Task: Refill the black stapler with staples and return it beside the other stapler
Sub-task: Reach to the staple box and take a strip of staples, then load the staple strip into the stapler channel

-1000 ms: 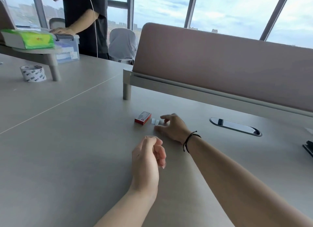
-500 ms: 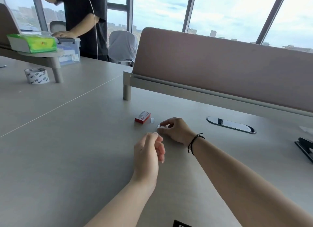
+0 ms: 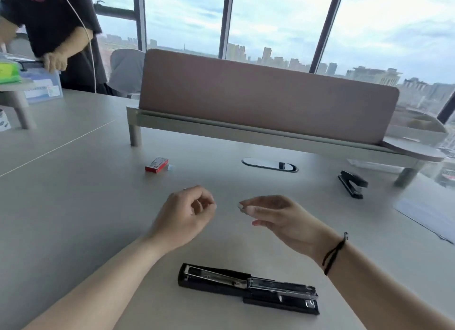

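Observation:
A black stapler (image 3: 248, 288) lies opened flat on the table near me, its metal staple channel facing up. My right hand (image 3: 280, 218) hovers above it and pinches a small strip of staples (image 3: 241, 207) between thumb and fingertips. My left hand (image 3: 184, 216) hangs beside it, loosely curled and holding nothing. A red staple box (image 3: 156, 165) lies farther back, with a small strip of staples (image 3: 170, 167) just to its right. The other black stapler (image 3: 352, 183) rests closed at the right, near the divider's leg.
A pink desk divider (image 3: 258, 93) on a grey base crosses the table behind. An oval cable port (image 3: 269, 164) sits in the tabletop. White paper (image 3: 423, 216) lies at the right edge. A person in a black shirt (image 3: 54, 29) stands far left by a plastic box (image 3: 43, 88).
My right hand lifted a strip of staples from beside the red box and drew it back toward me. The view tilted down, bringing the opened stapler into sight.

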